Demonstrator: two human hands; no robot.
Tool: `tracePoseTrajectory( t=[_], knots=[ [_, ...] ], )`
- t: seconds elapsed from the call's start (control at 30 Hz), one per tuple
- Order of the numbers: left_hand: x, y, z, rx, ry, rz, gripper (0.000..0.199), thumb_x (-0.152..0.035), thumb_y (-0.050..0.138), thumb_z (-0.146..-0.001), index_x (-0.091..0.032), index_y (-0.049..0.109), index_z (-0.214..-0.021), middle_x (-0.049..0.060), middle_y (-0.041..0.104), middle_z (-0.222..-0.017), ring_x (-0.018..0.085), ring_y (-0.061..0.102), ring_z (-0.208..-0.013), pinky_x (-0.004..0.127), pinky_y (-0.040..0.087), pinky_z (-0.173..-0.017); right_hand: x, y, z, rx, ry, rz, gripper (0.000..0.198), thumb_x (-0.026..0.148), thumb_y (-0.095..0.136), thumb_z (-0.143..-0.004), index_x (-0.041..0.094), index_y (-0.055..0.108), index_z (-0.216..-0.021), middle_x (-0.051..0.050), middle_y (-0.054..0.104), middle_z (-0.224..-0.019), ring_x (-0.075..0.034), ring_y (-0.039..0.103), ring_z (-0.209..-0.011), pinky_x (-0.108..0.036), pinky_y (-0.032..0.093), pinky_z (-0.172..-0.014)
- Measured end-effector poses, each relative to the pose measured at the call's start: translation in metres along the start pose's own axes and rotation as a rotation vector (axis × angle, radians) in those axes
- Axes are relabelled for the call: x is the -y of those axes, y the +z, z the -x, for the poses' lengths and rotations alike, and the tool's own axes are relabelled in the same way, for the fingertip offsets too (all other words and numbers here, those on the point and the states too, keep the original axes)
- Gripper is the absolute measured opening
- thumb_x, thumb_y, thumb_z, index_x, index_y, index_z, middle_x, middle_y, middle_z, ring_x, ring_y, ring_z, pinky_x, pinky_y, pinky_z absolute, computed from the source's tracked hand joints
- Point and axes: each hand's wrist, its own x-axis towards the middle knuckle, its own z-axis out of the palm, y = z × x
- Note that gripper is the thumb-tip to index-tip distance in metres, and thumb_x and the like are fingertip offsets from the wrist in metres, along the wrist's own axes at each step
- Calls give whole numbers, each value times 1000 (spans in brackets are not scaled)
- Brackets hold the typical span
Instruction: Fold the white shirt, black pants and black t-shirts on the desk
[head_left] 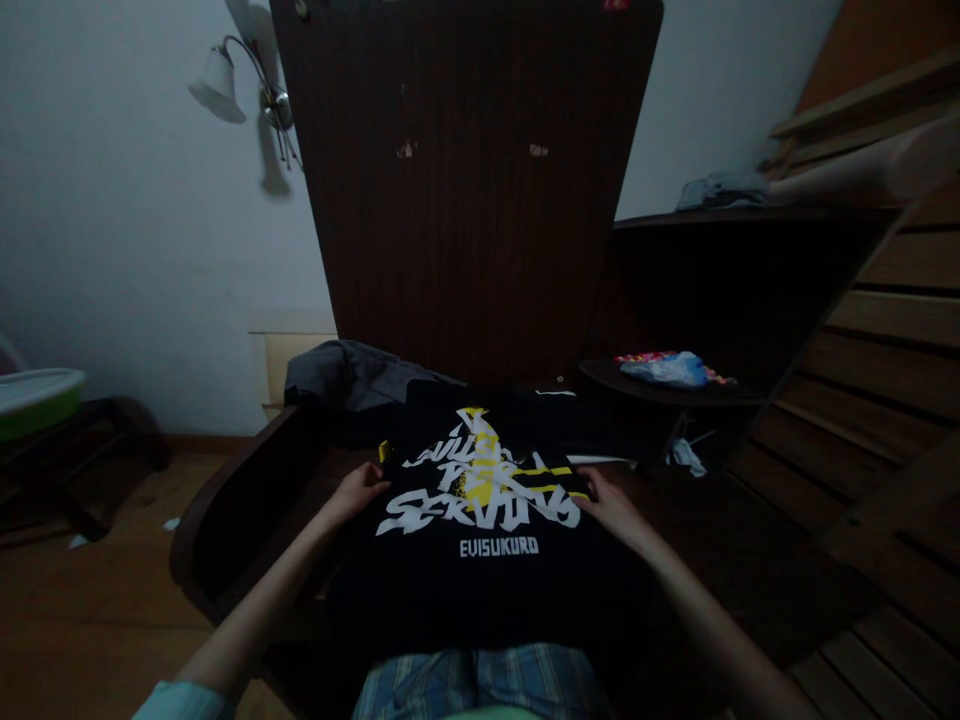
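Note:
A black T-shirt (495,585) with white and yellow lettering lies spread in front of me, its lower part hanging toward my lap. My left hand (363,486) pinches its left edge, fingers closed on the cloth. On the opposite edge, beside the yellow stripes, my right hand (609,502) is closed on the fabric too. The shirt's far end reaches a grey garment (349,375) heaped behind it on the left. Parts of the dark cloth blend into the dark surface, so its outline is hard to make out.
A tall dark wooden panel (472,200) rises behind the shirt. To the right are shelves with a plastic bag (671,370) and folded cloth (722,190), beside wooden slats (885,350). At left stand a curved dark armrest (217,520) and a green basin (37,405).

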Motion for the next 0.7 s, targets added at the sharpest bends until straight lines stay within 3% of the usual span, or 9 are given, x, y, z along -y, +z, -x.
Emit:
tracePoseTrajectory(
  t=[0.07, 0.23, 0.33, 0.4, 0.47, 0.6, 0.7],
  knots=[
    [3, -2, 9, 31, 32, -42, 27, -39, 61, -52, -19, 47, -64, -2, 52, -62, 16, 51, -62, 25, 39, -56, -6, -2, 6, 25, 8, -22, 37, 28, 55, -66, 17, 52, -102, -7, 63, -91, -23, 58, -92, -33, 42, -80],
    [12, -23, 40, 268, 80, -1, 33, -45, 62, -55, -17, 50, -68, -1, 56, -66, 15, 52, -62, 24, 41, -56, -22, -20, 29, 197, -90, -190, 39, 37, 61, -63, 19, 54, -97, -5, 63, -90, -21, 59, -84, -31, 45, -74],
    [14, -30, 37, 147, 27, 8, 46, -53, 62, -55, -16, 53, -79, 4, 62, -79, 19, 57, -72, 26, 44, -62, -15, -28, 29, 73, -64, -132, 36, 37, 62, -61, 20, 56, -91, -1, 61, -74, -18, 58, -69, -29, 45, -65],
    [11, -28, 24, 17, -28, 23, 53, -58, 60, -57, -15, 55, -87, 8, 63, -91, 22, 58, -84, 28, 44, -70, 2, -27, 21, -50, -102, -127, 33, 36, 62, -62, 20, 57, -91, -1, 59, -74, -17, 57, -70, -29, 45, -66],
    [3, -21, 6, -52, -79, 19, 54, -59, 56, -60, -14, 56, -90, 11, 64, -96, 24, 59, -90, 28, 44, -73, 27, -20, 7, -66, -190, -180, 31, 35, 60, -65, 20, 57, -92, -2, 59, -80, -17, 57, -76, -29, 45, -69],
    [-13, 1, -23, -72, -73, -78, 49, -58, 46, -71, -13, 59, -86, 11, 67, -87, 25, 62, -83, 28, 45, -66, 85, 11, -32, 256, -338, -289, 19, 29, 55, -72, 17, 59, -86, -3, 62, -82, -14, 57, -75, -26, 45, -69],
    [-15, 13, -31, -101, -8, -145, 42, -52, 46, -74, -14, 60, -84, 11, 67, -87, 25, 62, -83, 28, 44, -67, 121, 42, -63, 665, -344, -298, 13, 24, 58, -71, 15, 59, -80, -1, 63, -76, -12, 58, -69, -24, 45, -64]
  ],
)
